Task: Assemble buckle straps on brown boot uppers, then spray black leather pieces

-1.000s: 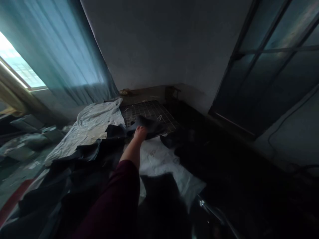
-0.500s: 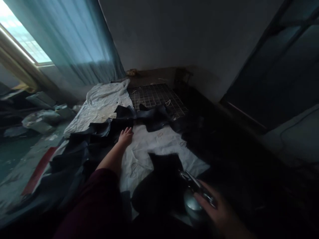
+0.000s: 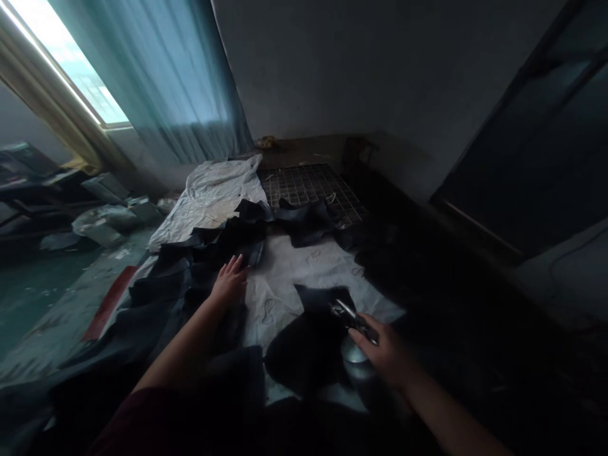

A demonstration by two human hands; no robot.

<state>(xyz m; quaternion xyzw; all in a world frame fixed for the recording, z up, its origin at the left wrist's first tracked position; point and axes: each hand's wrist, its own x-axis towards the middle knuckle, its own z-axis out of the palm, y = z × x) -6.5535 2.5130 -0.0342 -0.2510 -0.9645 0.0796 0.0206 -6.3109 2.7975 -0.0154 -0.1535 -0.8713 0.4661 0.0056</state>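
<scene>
My right hand (image 3: 384, 354) is wrapped round a metal spray gun (image 3: 361, 326) with a silvery cup (image 3: 355, 351) under it. Its nozzle points forward and left, above a dark, leather-like piece (image 3: 304, 348) lying on the white cloth (image 3: 285, 269). My left hand (image 3: 230, 282) is stretched out with fingers apart, at the edge of the overlapping dark pieces (image 3: 164, 288) on the left; whether it touches them I cannot tell. More dark pieces (image 3: 306, 221) lie along the far side. Dim light hides much of the spray gun's detail.
Beyond the cloth lies a wire grid (image 3: 308, 183) near the grey wall. A blue curtain (image 3: 180, 82) hangs by the window at upper left. On the left are a red strip (image 3: 110, 301) and plastic-wrapped boxes (image 3: 107, 225). Deep shadow covers the right side.
My left hand has drawn back and left, lifting off the cloth's edge. The spray gun in my right hand has moved forward and left over the dark piece. The view has turned slightly left.
</scene>
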